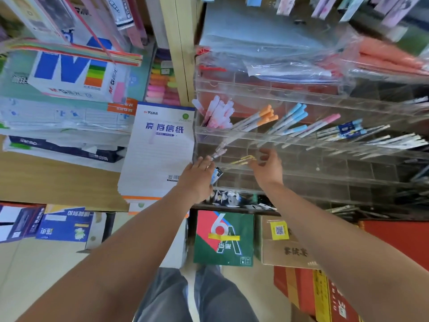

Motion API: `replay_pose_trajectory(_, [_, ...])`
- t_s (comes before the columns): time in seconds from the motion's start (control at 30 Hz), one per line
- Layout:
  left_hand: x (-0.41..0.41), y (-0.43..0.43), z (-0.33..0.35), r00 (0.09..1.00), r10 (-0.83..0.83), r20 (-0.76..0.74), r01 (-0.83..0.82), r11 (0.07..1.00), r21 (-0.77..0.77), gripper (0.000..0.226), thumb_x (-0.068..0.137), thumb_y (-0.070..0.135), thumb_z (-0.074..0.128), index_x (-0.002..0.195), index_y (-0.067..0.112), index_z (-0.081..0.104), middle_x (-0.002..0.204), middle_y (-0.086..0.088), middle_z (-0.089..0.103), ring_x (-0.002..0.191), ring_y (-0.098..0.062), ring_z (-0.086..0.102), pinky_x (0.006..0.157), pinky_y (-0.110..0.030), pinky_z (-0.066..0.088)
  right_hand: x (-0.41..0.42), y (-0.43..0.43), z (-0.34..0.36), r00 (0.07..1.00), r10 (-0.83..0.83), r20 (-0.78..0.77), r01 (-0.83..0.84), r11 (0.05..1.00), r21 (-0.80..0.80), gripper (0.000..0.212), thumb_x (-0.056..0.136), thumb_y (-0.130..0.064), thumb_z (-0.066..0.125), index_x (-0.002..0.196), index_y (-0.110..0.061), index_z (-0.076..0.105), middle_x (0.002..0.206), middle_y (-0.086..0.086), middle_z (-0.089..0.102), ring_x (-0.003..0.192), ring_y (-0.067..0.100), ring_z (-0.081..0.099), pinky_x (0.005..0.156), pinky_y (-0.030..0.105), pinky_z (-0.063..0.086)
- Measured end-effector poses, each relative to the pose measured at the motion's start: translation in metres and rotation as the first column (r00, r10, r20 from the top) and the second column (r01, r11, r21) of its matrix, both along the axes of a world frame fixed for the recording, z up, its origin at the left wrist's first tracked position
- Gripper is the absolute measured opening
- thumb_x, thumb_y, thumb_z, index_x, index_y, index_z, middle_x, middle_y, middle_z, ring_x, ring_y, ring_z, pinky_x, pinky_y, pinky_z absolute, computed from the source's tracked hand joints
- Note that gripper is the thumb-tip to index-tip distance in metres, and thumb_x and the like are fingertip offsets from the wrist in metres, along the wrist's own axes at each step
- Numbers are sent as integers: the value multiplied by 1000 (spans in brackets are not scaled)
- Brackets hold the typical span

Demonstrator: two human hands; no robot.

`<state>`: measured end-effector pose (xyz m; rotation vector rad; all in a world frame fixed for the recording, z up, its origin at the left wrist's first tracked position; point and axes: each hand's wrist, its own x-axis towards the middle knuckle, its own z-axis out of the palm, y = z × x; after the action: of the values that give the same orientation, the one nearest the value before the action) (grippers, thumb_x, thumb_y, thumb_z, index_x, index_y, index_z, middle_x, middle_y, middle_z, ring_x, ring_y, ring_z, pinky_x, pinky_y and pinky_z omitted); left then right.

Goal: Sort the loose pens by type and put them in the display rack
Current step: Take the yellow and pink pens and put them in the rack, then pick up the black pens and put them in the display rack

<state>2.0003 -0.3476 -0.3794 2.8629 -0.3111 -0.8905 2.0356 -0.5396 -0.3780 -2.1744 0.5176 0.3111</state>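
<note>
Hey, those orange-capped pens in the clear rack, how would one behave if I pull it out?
Probably light and stiff: the orange-capped pens are slim straight sticks. They lean bunched in one compartment of the clear rack, so pulling one may shift its neighbours. Barrels look round, so one laid flat would likely roll.

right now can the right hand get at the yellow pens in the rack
Probably yes: the right hand hovers open right beside the yellow pens, nothing visible between them in the clear rack.
</note>
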Motion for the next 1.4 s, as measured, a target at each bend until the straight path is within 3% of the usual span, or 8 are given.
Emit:
replay_pose_trajectory(0.13, [-3,12,12,988,42,148,-31,997,-73,55,94,22,49,146,15,32,153,-11,28,140,-27,28,111,-38,28,-8,12,19,965,155,212,-128,983,-135,21,87,-9,63,107,-11,57,108,2,50,75,13,51,75,27,46])
replay_pose_trajectory(0.23, [-10,35,26,968,72,239,-48,993,-104,42,93,20,47,135,17,46,131,-8,49,122,-26,44,98,-36,38,-14,40,32,916,328,231,-303,943,-136,12,89,-7,59,100,-10,61,87,-2,58,68,9,51,65,18,41])
replay_pose_trajectory(0.37, [-32,95,41,936,159,314,-117,982,-147,27,94,20,44,118,17,57,113,-5,57,108,-24,52,86,-34,41,-26,112,47,824,525,214,-508,851,-130,12,90,-5,57,98,-11,64,71,-10,56,57,-2,49,54,11,37])
replay_pose_trajectory(0.63, [-116,289,45,876,375,304,-355,927,-121,16,94,25,44,95,17,58,90,-3,64,86,-25,61,65,-30,40,-85,322,41,697,699,156,-695,713,-90,14,89,-8,56,95,-17,64,69,-8,56,57,10,51,54,19,39])
replay_pose_trajectory(0.87, [-212,494,14,912,356,203,-357,934,-31,21,97,25,42,110,16,56,101,-4,61,99,-25,53,81,-37,47,-148,520,11,600,800,16,-794,598,-108,18,90,-15,52,105,-22,60,78,-9,59,75,18,60,70,32,50])
replay_pose_trajectory(1.0, [-260,585,-9,868,480,126,-481,876,-27,32,96,25,46,126,15,52,118,-8,57,112,-28,50,91,-40,44,-179,608,-14,495,859,-132,-869,484,-106,27,91,-15,54,116,-21,56,101,-2,62,92,19,58,80,29,46])
replay_pose_trajectory(1.17, [-290,675,-32,805,591,49,-590,806,-34,35,93,26,49,127,16,52,120,-8,57,113,-28,53,89,-38,44,-195,703,-47,392,889,-235,-920,381,-93,34,93,-18,53,127,-20,51,125,4,57,108,24,56,90,33,46])
replay_pose_trajectory(1.4, [-294,795,-65,772,634,27,-635,772,28,42,93,29,48,133,15,46,131,-7,51,125,-27,43,100,-37,36,-184,831,-91,282,913,-295,-959,265,-99,40,93,-18,53,132,-16,47,134,6,53,113,26,55,95,33,42])
